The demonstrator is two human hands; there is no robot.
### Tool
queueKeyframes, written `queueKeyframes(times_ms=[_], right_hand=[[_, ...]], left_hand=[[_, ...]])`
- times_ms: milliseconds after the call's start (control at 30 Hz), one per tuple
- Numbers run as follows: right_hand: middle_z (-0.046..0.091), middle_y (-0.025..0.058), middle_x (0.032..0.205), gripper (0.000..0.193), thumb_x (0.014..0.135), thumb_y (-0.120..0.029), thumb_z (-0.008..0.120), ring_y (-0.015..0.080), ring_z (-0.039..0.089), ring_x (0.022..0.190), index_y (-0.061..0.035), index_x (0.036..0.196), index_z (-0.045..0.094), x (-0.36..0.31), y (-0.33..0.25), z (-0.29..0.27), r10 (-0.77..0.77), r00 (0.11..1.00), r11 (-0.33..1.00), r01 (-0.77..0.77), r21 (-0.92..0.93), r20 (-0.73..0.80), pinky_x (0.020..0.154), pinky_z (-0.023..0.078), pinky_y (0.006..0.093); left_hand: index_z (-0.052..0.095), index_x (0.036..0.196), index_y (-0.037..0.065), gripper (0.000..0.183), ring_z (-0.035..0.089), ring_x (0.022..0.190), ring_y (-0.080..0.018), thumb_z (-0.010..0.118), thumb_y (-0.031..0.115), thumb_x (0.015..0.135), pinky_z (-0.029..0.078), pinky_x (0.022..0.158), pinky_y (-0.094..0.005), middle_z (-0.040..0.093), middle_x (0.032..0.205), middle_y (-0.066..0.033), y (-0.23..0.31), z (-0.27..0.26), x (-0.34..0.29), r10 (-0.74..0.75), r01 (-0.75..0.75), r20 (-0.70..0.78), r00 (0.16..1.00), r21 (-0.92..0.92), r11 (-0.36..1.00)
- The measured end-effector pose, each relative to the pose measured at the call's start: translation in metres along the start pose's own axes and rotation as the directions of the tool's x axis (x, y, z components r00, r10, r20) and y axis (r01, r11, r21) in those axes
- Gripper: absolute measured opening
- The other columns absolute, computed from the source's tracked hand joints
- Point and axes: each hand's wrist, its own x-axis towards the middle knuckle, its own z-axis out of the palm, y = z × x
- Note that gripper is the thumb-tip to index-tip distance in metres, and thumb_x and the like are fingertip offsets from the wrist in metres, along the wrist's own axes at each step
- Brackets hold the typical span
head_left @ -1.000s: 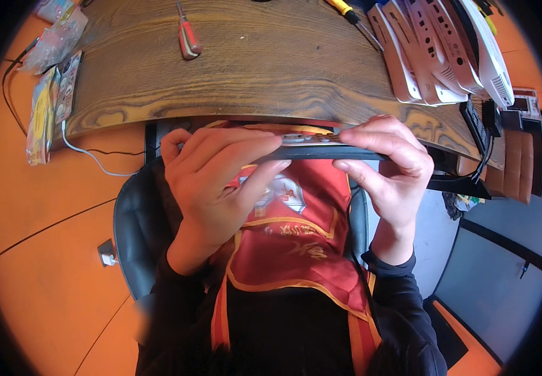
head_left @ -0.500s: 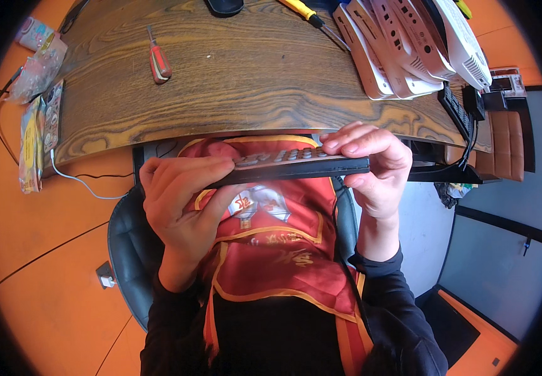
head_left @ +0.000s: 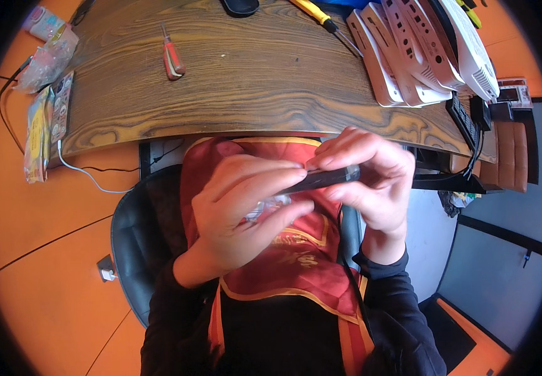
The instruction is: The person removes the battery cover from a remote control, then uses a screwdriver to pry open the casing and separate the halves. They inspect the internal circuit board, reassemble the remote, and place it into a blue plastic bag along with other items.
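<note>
A black remote control [head_left: 322, 180] is held edge-on above my lap, between both hands. My left hand [head_left: 239, 197] covers its left part, fingers over the top and thumb below. At the other end, my right hand [head_left: 374, 178] pinches it with fingertips on the upper face and thumb beneath. The button face is mostly hidden by my fingers. Behind the remote lies my red apron [head_left: 271, 244] with orange trim. On the wooden table [head_left: 271, 81] beyond, a small red-handled screwdriver [head_left: 172, 59] lies at the left.
A yellow-handled screwdriver [head_left: 313, 11] lies near a row of white plastic device casings [head_left: 421, 56] at the far right. A power strip [head_left: 62, 106] and plastic bags [head_left: 48, 62] sit along the left edge. The table's front edge runs just beyond my hands.
The remote has swung so its long side no longer faces me and looks shorter. My left hand has shifted right, closer to my right hand. The view has moved slightly.
</note>
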Motion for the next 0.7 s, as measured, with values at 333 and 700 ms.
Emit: queueKeyframes(times_ms=[333,700], right_hand=[[0.064,0.018,0.085,0.037,0.065,-0.015,0.077,0.0296,0.063,0.082,0.0055,0.093,0.061,-0.007,0.001,0.023,0.022,0.981,0.986,0.011,0.167,-0.193,0.073,0.05,0.0368],[0.061,0.0129,0.077,0.032,0.064,-0.016,0.079,0.023,0.061,0.074,0.0022,0.081,0.059,-0.01,-0.001,0.03,0.091,0.981,0.964,-0.042,0.264,-0.174,0.066,0.049,0.0319]], left_hand=[[0.052,0.099,-0.004,0.032,0.057,0.086,-0.017,0.063,-0.013,0.07,0.048,0.07,-0.0252,0.053,0.097,-0.0142,-0.014,0.016,-0.015,-0.137,0.022,-0.15,0.979,-0.591,0.807],[0.056,0.088,-0.002,0.024,0.055,0.077,-0.0167,0.067,-0.011,0.067,0.042,0.066,-0.0264,0.058,0.085,-0.0116,-0.016,0.017,-0.016,-0.131,-0.034,-0.168,0.977,-0.731,0.681]])
